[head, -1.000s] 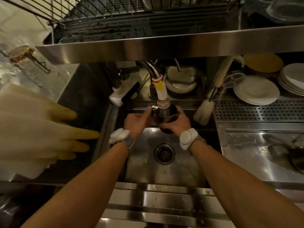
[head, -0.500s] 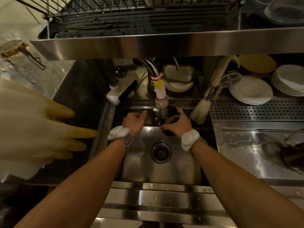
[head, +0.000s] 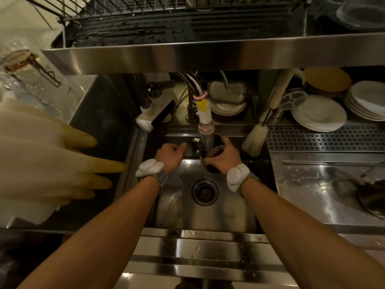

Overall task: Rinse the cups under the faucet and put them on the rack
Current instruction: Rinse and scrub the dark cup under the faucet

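Note:
A dark cup (head: 210, 166) is held upright in the steel sink (head: 208, 213), straight under the faucet head (head: 205, 122). Water streams down into it. My right hand (head: 225, 158) wraps around the cup's right side. Just left of the cup, my left hand (head: 169, 155) holds nothing; its fingers are curled and the thumb points toward the cup without touching it. The wire drying rack (head: 135, 19) sits on the steel shelf above the sink, and its near part shows bare bars.
Pale rubber gloves (head: 52, 163) hang into view at the left. A bottle brush (head: 255, 138) leans at the sink's back right. Stacked white plates (head: 318, 115) fill the back right ledge. A dark pot (head: 373, 199) lies on the right drainboard. The drain (head: 205, 191) is below the cup.
My left hand has let go of the cup and drawn a little to the left. My right hand keeps the cup under the stream.

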Demonstrator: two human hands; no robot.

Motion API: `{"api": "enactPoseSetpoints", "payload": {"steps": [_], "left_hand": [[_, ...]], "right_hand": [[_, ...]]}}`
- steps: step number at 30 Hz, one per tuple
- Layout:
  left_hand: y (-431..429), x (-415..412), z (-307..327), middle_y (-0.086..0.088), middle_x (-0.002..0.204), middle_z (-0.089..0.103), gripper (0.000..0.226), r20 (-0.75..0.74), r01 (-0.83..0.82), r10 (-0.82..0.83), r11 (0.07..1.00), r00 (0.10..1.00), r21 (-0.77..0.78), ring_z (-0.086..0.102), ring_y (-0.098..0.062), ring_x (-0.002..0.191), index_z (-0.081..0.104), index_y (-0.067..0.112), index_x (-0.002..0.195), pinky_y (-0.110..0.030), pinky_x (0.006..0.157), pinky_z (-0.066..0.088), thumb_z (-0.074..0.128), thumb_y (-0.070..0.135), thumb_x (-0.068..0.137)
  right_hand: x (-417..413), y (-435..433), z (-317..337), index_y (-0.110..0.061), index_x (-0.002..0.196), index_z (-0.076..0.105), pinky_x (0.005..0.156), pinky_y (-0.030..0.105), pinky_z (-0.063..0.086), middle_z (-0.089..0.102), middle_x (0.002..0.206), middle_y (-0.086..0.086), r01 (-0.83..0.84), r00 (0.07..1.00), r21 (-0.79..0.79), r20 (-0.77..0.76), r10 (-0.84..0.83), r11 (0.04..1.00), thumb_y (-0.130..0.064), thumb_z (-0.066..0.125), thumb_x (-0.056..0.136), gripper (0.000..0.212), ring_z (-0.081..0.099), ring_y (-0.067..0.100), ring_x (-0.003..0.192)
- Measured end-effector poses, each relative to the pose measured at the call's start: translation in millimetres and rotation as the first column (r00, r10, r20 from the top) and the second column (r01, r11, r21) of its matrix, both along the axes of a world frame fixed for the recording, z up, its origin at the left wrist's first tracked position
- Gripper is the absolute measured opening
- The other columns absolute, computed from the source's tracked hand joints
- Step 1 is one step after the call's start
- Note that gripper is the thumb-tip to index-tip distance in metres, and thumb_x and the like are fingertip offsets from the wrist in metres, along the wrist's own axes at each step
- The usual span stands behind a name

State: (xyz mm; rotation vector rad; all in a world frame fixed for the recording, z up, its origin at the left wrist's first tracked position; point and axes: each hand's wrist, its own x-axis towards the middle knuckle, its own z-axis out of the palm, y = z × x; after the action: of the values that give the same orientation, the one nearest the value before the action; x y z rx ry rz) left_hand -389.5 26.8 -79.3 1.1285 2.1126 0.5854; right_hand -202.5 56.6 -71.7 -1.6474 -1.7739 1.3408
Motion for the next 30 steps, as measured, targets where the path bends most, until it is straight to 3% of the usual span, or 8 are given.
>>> {"api": "enactPoseSetpoints", "payload": {"steps": [5,8,12,17,23,30], "left_hand": [[1.0,3.6,4.2,-0.013,0.094,0.072,0.047,0.010,0.046,-0.046,0.998,0.999,-0.036,0.065,-0.031,0.097,0.072,0.009,0.087,-0.041,0.092,0.050,0.049,0.049,0.091],[-0.4,6.5,9.1,-0.011,0.097,0.072,0.041,-0.007,0.091,-0.092,0.994,0.996,-0.064,0.065,-0.030,0.099,0.072,0.013,0.087,-0.038,0.092,0.050,0.052,0.048,0.089],[1.4,12.0,18.5,-0.008,0.102,0.072,0.035,-0.043,0.122,-0.126,0.989,0.991,-0.084,0.065,-0.028,0.101,0.071,0.017,0.094,-0.033,0.088,0.050,0.054,0.047,0.089],[1.3,19.3,30.1,-0.009,0.105,0.071,0.035,-0.050,0.173,-0.178,0.980,0.983,-0.103,0.064,-0.029,0.103,0.071,0.017,0.101,-0.028,0.083,0.046,0.056,0.046,0.088],[0.8,22.5,38.7,-0.011,0.110,0.070,0.038,-0.052,0.202,-0.206,0.977,0.977,-0.073,0.064,-0.030,0.105,0.072,0.013,0.103,-0.030,0.086,0.049,0.056,0.045,0.089],[-5.4,19.1,39.8,-0.010,0.117,0.068,0.038,-0.031,0.204,-0.207,0.975,0.978,-0.083,0.062,-0.028,0.110,0.071,0.013,0.106,-0.028,0.088,0.046,0.058,0.045,0.088]], "right_hand": [[1.7,1.3,4.1,-0.023,0.132,0.046,0.095,0.041,0.051,0.065,0.113,0.003,-0.043,0.995,0.009,0.090,0.042,0.999,-0.024,0.087,0.052,0.089,0.061,0.023,0.108],[6.8,5.7,13.5,-0.030,0.137,0.041,0.097,0.046,0.047,0.059,0.123,0.007,-0.167,0.949,0.085,0.285,0.136,0.982,-0.040,0.082,0.047,0.099,0.052,0.031,0.115],[19.0,14.5,29.6,-0.028,0.141,0.037,0.104,0.045,0.040,0.052,0.132,0.011,-0.273,0.884,0.112,0.421,0.204,0.955,-0.040,0.082,0.054,0.100,0.045,0.036,0.122],[29.2,20.0,54.7,-0.029,0.139,0.034,0.098,0.045,0.042,0.047,0.133,0.009,-0.451,0.680,0.088,0.678,0.278,0.888,-0.040,0.081,0.061,0.092,0.038,0.034,0.122],[28.0,23.1,74.8,-0.015,0.130,0.034,0.084,0.043,0.046,0.054,0.123,0.013,-0.510,0.562,0.031,0.768,0.306,0.859,-0.037,0.085,0.057,0.091,0.044,0.034,0.115],[25.2,27.5,89.0,-0.020,0.129,0.040,0.078,0.040,0.049,0.060,0.115,0.013,-0.580,0.465,-0.004,0.820,0.335,0.815,-0.038,0.083,0.059,0.084,0.045,0.035,0.112]]}}
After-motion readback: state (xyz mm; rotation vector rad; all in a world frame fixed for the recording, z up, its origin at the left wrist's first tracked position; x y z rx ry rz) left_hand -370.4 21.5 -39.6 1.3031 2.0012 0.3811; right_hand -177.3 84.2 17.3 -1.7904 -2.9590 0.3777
